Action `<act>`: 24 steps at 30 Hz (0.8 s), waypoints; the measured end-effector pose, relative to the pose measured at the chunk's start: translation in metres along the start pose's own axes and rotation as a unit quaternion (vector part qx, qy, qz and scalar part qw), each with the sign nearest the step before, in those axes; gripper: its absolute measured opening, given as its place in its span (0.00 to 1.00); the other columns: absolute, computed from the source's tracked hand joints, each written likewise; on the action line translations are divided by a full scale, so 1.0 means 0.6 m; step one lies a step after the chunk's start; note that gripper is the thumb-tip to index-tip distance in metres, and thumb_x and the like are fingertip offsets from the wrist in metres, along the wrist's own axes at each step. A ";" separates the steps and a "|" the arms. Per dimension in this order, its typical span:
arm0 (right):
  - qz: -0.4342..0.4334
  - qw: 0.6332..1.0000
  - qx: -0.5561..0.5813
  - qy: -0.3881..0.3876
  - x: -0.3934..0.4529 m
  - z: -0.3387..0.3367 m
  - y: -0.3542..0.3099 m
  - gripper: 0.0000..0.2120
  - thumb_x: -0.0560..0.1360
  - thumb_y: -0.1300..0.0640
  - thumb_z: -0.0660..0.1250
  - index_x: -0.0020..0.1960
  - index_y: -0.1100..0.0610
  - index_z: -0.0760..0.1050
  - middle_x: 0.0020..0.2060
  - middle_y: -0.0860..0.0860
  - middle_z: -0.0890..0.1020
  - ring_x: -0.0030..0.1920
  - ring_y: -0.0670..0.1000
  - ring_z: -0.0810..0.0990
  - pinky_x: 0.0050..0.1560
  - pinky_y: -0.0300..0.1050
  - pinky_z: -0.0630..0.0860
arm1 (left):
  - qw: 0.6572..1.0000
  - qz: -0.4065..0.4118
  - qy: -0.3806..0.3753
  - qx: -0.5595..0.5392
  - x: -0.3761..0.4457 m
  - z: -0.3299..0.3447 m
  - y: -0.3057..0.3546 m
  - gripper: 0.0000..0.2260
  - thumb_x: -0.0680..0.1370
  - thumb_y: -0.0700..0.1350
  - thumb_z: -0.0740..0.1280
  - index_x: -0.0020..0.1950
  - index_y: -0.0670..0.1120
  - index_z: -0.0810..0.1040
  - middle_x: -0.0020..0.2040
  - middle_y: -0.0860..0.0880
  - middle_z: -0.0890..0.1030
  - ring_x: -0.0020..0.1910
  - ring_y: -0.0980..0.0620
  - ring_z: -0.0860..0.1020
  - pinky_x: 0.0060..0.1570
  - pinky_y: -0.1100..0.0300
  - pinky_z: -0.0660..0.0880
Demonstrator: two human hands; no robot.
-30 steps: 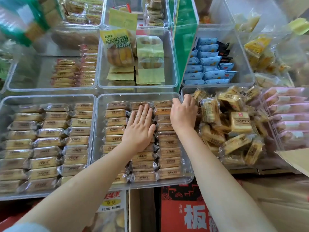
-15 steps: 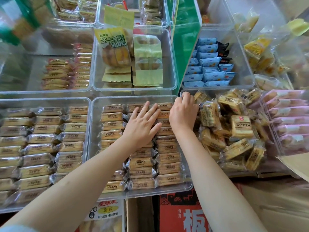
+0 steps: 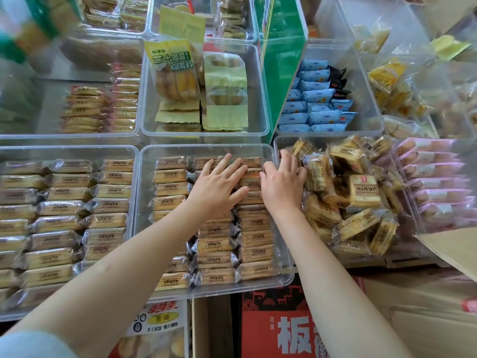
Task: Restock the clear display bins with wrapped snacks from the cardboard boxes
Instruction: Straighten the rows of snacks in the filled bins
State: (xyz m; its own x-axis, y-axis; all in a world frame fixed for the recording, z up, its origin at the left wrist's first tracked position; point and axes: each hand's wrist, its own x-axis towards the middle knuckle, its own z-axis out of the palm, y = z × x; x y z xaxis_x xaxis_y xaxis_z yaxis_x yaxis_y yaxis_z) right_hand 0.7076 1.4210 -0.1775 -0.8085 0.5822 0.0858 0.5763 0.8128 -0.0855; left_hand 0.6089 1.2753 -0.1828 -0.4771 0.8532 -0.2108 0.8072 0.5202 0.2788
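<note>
A clear display bin (image 3: pixel 283 276) in the middle holds three columns of wrapped tan snack bars (image 3: pixel 216 245). My left hand (image 3: pixel 219 186) lies flat with straight, spread fingers on the middle column near the bin's far end. My right hand (image 3: pixel 282 183) rests over the right column at the bin's right wall, fingers bent down over the wall; I cannot see anything held in it. Below the shelf sits a red cardboard box (image 3: pixel 273 329) with large printed characters.
A similar full bin (image 3: pixel 64 215) stands to the left. To the right is a bin of loosely piled square wrapped cakes (image 3: pixel 361 192) and pink packs (image 3: pixel 433 182). Behind are bins with yellow-green packs (image 3: pixel 204 99) and blue packs (image 3: pixel 315 109). A brown cardboard flap (image 3: pixel 454 249) juts in at right.
My left hand has slid a little toward the right column with its fingers spreading. My right hand has shifted slightly right, over the bin's wall. The view has drifted.
</note>
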 end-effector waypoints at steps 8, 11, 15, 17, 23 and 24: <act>0.011 1.000 -0.007 -0.022 0.020 -0.003 -0.008 0.06 0.78 0.56 0.67 0.52 0.56 0.81 0.66 0.58 0.71 0.71 0.60 0.63 0.62 0.58 0.63 | 1.000 -0.012 -0.014 0.014 0.001 -0.003 0.007 0.31 0.82 0.65 0.43 0.83 0.54 0.50 0.83 0.51 0.49 0.81 0.50 0.41 0.79 0.43 0.42; 0.014 1.000 -0.020 0.008 0.016 0.002 -0.010 0.02 0.75 0.60 0.70 0.46 0.57 0.81 0.61 0.59 0.73 0.67 0.61 0.67 0.57 0.58 0.67 | 0.999 -0.019 -0.014 0.023 0.002 -0.002 0.013 0.31 0.82 0.66 0.43 0.83 0.55 0.49 0.83 0.51 0.48 0.82 0.49 0.42 0.79 0.43 0.41; 0.014 0.999 0.002 0.035 0.014 0.002 -0.008 0.01 0.73 0.60 0.72 0.43 0.57 0.81 0.59 0.58 0.75 0.65 0.61 0.70 0.56 0.58 0.70 | 0.999 -0.024 -0.034 0.035 0.005 -0.008 0.014 0.31 0.82 0.66 0.44 0.83 0.56 0.47 0.83 0.50 0.47 0.82 0.48 0.42 0.78 0.43 0.42; 0.017 0.998 0.040 0.053 0.013 0.001 -0.002 0.02 0.72 0.61 0.73 0.44 0.57 0.80 0.58 0.58 0.76 0.62 0.61 0.73 0.55 0.57 0.70 | 0.999 -0.016 -0.029 0.023 -0.003 -0.010 0.012 0.32 0.82 0.66 0.46 0.83 0.55 0.46 0.83 0.49 0.46 0.82 0.47 0.41 0.79 0.44 0.43; -0.018 0.998 0.042 0.050 -0.035 -0.005 0.016 0.04 0.76 0.58 0.68 0.47 0.57 0.81 0.64 0.62 0.75 0.67 0.63 0.71 0.58 0.61 0.72 | 0.999 -0.035 0.009 -0.033 -0.084 0.005 0.020 0.31 0.82 0.64 0.46 0.83 0.52 0.49 0.83 0.52 0.46 0.81 0.51 0.40 0.79 0.48 0.43; -0.016 0.999 0.029 0.042 -0.043 -0.006 0.015 0.05 0.77 0.57 0.67 0.49 0.57 0.81 0.66 0.62 0.74 0.68 0.63 0.70 0.59 0.61 0.71 | 0.999 -0.038 0.006 -0.031 -0.093 0.011 0.023 0.32 0.81 0.65 0.44 0.83 0.52 0.49 0.83 0.52 0.47 0.81 0.51 0.40 0.79 0.49 0.42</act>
State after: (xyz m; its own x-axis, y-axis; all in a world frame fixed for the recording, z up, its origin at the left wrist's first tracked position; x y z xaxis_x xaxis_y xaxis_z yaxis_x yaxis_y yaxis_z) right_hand 0.7339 1.4132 -0.1769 -0.8120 0.5575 0.1731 0.5403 0.8300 -0.1387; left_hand 0.6490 1.2342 -0.1737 -0.5397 0.8118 -0.2229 0.7457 0.5839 0.3209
